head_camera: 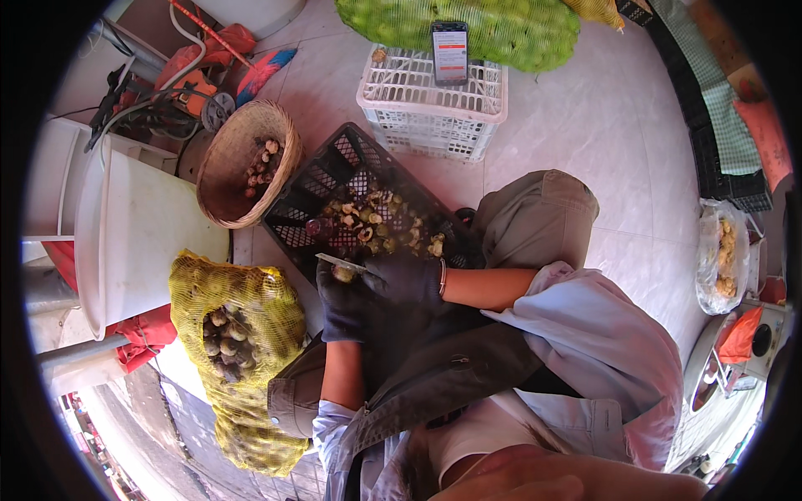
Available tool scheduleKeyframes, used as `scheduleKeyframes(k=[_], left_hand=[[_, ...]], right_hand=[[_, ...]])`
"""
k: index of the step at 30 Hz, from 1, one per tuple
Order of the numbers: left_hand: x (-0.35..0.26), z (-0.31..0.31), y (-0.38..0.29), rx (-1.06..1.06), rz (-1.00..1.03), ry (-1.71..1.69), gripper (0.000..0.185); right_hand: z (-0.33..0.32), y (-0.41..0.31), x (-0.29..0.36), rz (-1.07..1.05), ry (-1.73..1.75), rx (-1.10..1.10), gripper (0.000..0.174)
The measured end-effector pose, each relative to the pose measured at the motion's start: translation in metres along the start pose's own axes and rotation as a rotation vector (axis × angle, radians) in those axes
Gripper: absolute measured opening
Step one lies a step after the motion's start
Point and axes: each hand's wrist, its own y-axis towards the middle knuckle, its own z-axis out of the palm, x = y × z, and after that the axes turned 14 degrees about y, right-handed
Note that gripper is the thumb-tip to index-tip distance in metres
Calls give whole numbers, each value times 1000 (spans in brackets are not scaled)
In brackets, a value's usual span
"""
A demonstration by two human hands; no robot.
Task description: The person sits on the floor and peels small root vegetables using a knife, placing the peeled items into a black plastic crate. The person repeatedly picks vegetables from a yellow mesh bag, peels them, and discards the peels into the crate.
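Note:
Both my hands wear dark knit gloves and meet over the near side of a black plastic mesh crate (pixel 305 169). In my left hand (pixel 341 307) sits a round nut (pixel 343 274), apparently a walnut, partly hidden by the fingers. My right hand (pixel 404 278) grips a knife whose flat metal blade (pixel 338 261) lies across the top of the nut; the handle is hidden in the glove. Inside the crate are green-brown husked nuts and pale broken husk pieces (pixel 365 234).
Left of the crate stands a wicker basket (pixel 219 169) with several brown nuts (pixel 262 169). A torn yellow mesh sack (pixel 269 319) shows dark nuts (pixel 229 341). Beyond, a phone (pixel 450 53) rests on a white plastic crate (pixel 432 103) before a green mesh sack (pixel 514 31).

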Motion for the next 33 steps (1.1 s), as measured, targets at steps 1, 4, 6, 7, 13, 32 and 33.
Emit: scheduleKeyframes(k=[1, 4, 6, 7, 13, 32, 33], left_hand=[[0, -5, 3, 38, 25, 47, 40], [5, -10, 4, 143, 43, 132, 38], [5, -4, 2, 246, 10, 97, 39], [4, 1, 1, 154, -7, 128, 40], [11, 42, -4, -98, 155, 296, 39], [38, -4, 16, -42, 209, 590, 34], [37, -3, 12, -85, 266, 654, 34]], right_hand=[[2, -1, 1, -46, 33, -45, 18], [3, -3, 3, -27, 55, -74, 17], [-1, -3, 4, -21, 45, -86, 17], [-3, -3, 5, -10, 41, -100, 18], [-14, -2, 8, 152, 23, -57, 18], [-17, 11, -30, 151, 123, -321, 25], [-16, 12, -30, 58, 138, -361, 25]])
